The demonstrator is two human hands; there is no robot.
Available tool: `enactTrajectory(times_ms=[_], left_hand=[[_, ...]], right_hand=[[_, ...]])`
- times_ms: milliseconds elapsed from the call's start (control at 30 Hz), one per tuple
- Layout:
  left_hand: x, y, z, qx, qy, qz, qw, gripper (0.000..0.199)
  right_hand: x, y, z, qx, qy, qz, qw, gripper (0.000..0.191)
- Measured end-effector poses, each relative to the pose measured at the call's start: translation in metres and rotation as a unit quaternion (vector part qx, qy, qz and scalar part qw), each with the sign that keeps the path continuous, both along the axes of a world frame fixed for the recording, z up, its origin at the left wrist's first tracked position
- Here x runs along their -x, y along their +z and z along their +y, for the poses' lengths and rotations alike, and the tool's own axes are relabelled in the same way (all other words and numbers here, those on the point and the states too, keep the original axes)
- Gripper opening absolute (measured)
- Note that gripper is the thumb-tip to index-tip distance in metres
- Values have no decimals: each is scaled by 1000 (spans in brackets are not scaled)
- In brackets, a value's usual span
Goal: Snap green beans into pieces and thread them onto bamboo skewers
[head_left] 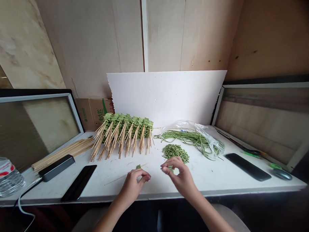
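A left hand (137,183) and a right hand (179,173), fingertips drawn together (on what, I couldn't tell), were above one table (111,177), one cut-bean pile (175,151) just beyond the right, two phones (79,183) flanking.

Left of the white board (167,98) are a cardboard box (87,110), a black oblong case (57,167), a smartphone (79,183) and a plastic bottle (8,180); to its right lie a second smartphone (247,166) and a computer mouse (282,174).

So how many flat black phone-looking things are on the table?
2. The left slab lies beside the long black box; the right slab lies near the computer mouse. Others could be hidden behind things.
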State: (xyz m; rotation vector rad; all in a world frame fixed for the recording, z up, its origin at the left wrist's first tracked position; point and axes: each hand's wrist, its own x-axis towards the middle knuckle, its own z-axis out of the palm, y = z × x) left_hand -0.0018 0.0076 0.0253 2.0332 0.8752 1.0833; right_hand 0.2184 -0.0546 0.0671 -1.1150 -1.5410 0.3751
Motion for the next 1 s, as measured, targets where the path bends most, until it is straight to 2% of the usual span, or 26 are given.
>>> enactTrajectory(times_ms=[100, 200, 333, 433, 533, 600, 667, 800, 900, 1000], left_hand=[[-12, -11, 18, -35, 54, 53, 996, 10], [-38, -15, 33, -54, 65, 120, 989, 25], [-72, -10, 43, -70, 65, 141, 985, 27], [-75, 0, 42, -93, 72, 148, 982, 28], [-47, 14, 40, -105, 75, 163, 978, 27], [-13, 24, 40, -97, 64, 187, 975, 26], [26, 31, 40, -74, 63, 251, 963, 33], [91, 26, 42, -18, 124, 338, 933, 37], [109, 14, 44, 18, 112, 355, 928, 24], [105, 5, 44, -4, 110, 363, 925, 11]], right_hand=[[-27, -9, 17, 37, -68, 16, 997, 31], [-44, -17, 27, 65, -96, 35, 993, 37], [-52, -23, 31, 102, -74, 60, 990, 45], [-55, -24, 31, 137, -41, 115, 983, 53], [-60, -23, 31, 188, -14, 196, 962, 57], [-62, -23, 30, 217, 4, 237, 947, 57], [-62, -22, 29, 235, 27, 266, 935, 52], [-51, -21, 28, 231, 96, 332, 909, 44], [-41, -17, 27, 223, 132, 374, 890, 45], [-37, -11, 22, 236, 136, 382, 883, 46]])
